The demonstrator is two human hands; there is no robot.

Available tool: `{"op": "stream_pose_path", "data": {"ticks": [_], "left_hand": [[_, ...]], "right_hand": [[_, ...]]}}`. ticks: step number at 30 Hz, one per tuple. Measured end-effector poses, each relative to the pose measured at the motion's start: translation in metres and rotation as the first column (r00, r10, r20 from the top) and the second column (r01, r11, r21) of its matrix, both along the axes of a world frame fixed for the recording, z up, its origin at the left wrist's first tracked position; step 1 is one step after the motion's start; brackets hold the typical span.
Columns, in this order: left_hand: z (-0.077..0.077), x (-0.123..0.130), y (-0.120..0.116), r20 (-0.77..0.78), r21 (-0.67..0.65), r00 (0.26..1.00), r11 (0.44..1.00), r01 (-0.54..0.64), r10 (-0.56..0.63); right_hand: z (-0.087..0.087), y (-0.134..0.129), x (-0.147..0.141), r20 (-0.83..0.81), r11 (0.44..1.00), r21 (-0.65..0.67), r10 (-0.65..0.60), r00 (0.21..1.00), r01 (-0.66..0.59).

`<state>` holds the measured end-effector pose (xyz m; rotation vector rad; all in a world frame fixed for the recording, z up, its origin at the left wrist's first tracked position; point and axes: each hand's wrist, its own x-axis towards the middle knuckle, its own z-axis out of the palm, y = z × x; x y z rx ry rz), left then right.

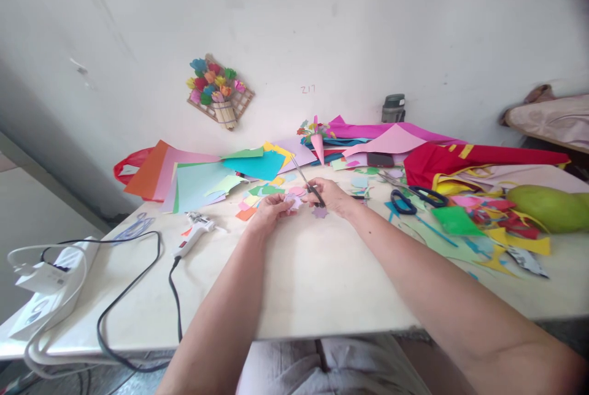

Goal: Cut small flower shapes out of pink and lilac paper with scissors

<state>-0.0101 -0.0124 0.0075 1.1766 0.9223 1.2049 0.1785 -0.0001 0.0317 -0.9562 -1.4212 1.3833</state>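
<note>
Both hands are over the middle of the pale table. My left hand [272,211] is closed on a small light purple paper piece [293,201] between its fingertips. Just to the right, my right hand [327,196] holds a pair of scissors [316,194], whose blades point up and away to the left. A darker purple paper flower [319,213] lies on the table beneath the right hand. Small coloured paper pieces [265,190] are scattered behind the hands.
A white glue gun [196,237] and its black cable lie left, near a power strip [69,287]. Coloured sheets [200,185] stand at the back. On the right are blue-handled scissors [404,202], paper scraps [455,221] and a green, rounded object [545,208].
</note>
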Motion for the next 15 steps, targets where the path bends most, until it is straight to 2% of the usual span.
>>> {"op": "stream_pose_path", "data": {"ticks": [10, 15], "left_hand": [[0.0013, 0.0035, -0.0028, -0.078, -0.005, 0.997, 1.000, 0.024, -0.025], [0.0007, 0.0038, -0.0024, -0.097, 0.002, 0.995, 1.000, 0.020, -0.019]], "right_hand": [[-0.0058, 0.0028, -0.0042, 0.043, 0.997, 0.067, 0.043, 0.998, -0.046], [-0.0058, 0.0041, -0.0076, 0.036, 0.993, 0.116, -0.022, 0.999, 0.017]]}}
